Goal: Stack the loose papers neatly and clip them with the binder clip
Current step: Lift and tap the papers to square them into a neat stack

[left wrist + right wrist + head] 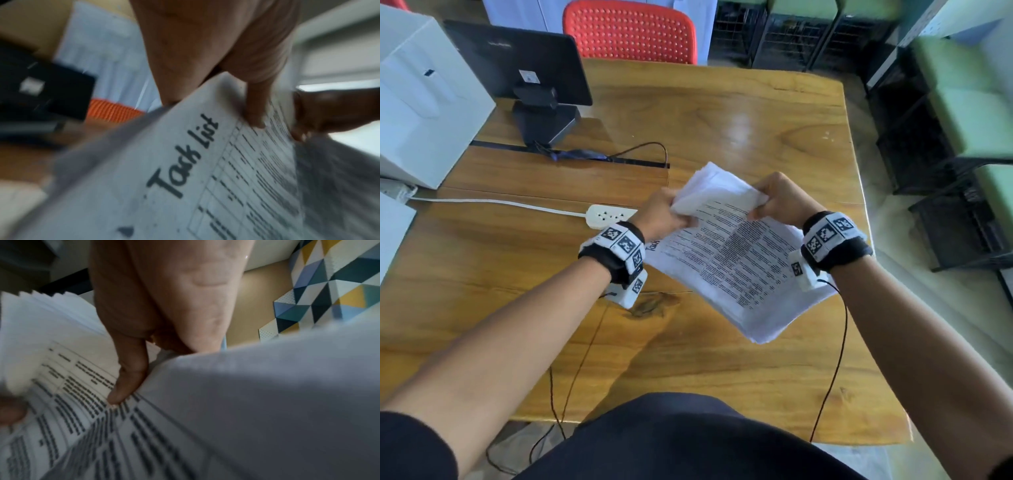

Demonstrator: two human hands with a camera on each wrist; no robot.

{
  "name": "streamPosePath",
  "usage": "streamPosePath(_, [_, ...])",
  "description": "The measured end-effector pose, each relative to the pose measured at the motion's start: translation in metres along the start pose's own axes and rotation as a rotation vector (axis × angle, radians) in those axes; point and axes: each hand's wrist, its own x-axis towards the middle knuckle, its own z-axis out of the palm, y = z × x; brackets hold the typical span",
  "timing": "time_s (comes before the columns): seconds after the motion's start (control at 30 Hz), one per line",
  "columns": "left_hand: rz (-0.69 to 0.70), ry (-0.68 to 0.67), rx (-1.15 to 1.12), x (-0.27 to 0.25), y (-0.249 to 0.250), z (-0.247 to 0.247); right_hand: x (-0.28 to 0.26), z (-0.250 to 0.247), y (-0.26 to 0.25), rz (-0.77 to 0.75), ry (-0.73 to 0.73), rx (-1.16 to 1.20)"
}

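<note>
Papers (pixel 736 267), a thick white sheaf with a printed table and the heading "Task list" on top, are held above a wooden table (pixel 722 113), their far edges fanned and uneven. The person's left hand (pixel 664 216) and right hand (pixel 780 202) each grip a far corner, thumbs pressed on the top sheet. A white power strip (pixel 609 216) lies nearby.

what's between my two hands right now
The white printed paper stack: left hand and right hand each grip its far end, in the head view.
</note>
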Motion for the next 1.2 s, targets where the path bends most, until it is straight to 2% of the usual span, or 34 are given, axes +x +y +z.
streamPosePath(0.1, [-0.046, 0.077, -0.1, 0.002, -0.016, -0.002, -0.009, 0.001, 0.012, 0.009, 0.003, 0.051])
streamPosePath(0.2, [-0.12, 0.099, -0.19, -0.004, -0.024, -0.012, -0.023, -0.005, 0.046, 0.064, 0.008, -0.115])
streamPosePath(0.3, [-0.212, 0.116, -0.271, -0.004, -0.043, -0.032, -0.041, -0.011, 0.083, 0.185, 0.127, -0.077])
streamPosePath(0.37, [-0.24, 0.128, -0.32, -0.003, -0.052, -0.039, -0.052, -0.009, 0.099, 0.258, 0.276, 0.183])
streamPosePath(0.43, [-0.219, 0.137, -0.399, -0.002, -0.057, -0.037, -0.057, 0.001, 0.103, 0.26, 0.409, 0.573])
streamPosePath(0.5, [-0.247, 0.149, -0.475, -0.005, -0.051, -0.032, -0.056, 0.015, 0.109, 0.216, 0.418, 0.915])
streamPosePath(0.57, [-0.297, 0.212, -0.569, -0.006, -0.052, -0.024, -0.053, 0.03, 0.113, 0.178, 0.335, 1.083])
streamPosePath(0.63, [-0.325, 0.292, -0.579, -0.001, -0.057, -0.017, -0.05, 0.038, 0.111, 0.182, 0.35, 1.044])
streamPosePath(0.7, [-0.34, 0.403, -0.533, -0.001, -0.046, -0.011, -0.046, 0.039, 0.101, 0.174, 0.495, 0.893])
streamPosePath(0.8, [-0.308, 0.561, -0.488, 0.001, -0.027, 0.001, -0.042, 0.034, 0.076, 0.071, 0.703, 0.668])
streamPosePath(0.9, [-0.256, 0.672, -0.527, -0.001, -0.022, 0.008, -0.051, 0.037, 0.057, -0.001, 0.815, 0.538])
streamPosePath(1.0, [-0.281, 0.642, -0.466, -0.013, -0.035, 0.013, -0.059, 0.055, 0.066, 0.038, 0.753, 0.603])
streamPosePath(1.1, [-0.292, 0.598, -0.442, -0.018, -0.05, 0.024, -0.056, 0.081, 0.081, 0.163, 0.656, 0.592])
streamPosePath(1.2, [-0.308, 0.682, -0.454, -0.012, -0.047, 0.029, -0.044, 0.086, 0.078, 0.181, 0.705, 0.543])
